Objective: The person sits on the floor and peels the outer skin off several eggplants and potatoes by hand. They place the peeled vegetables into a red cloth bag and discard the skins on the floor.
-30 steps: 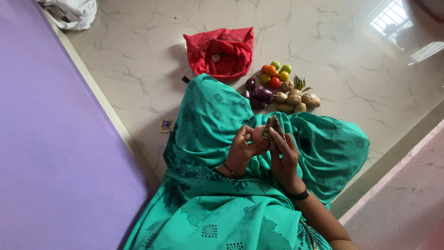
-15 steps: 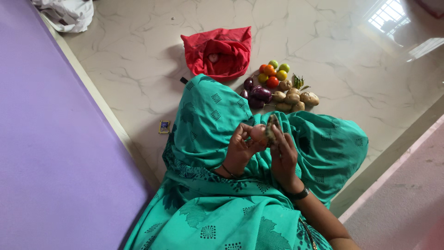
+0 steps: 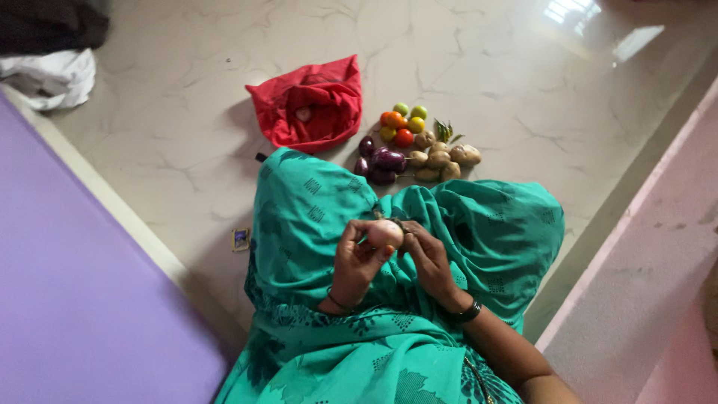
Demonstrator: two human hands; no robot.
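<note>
now peeled back further than a second ago, with the pale onion (image 3: 385,233) bared and pinched between left hand (image 3: 357,258) and right hand (image 3: 428,258) over the green-draped lap. both clenched on it. beyond, red cloth bag (image 3: 310,112) lying open, one pale bulb inside.

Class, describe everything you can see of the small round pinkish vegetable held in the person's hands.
The small round pinkish vegetable looks smooth and pale, like an onion, though its kind is unclear. It sits above the teal-clothed lap, gripped by the left hand from below and touched by the right hand, with a dark stalk-like bit at its top.
</note>
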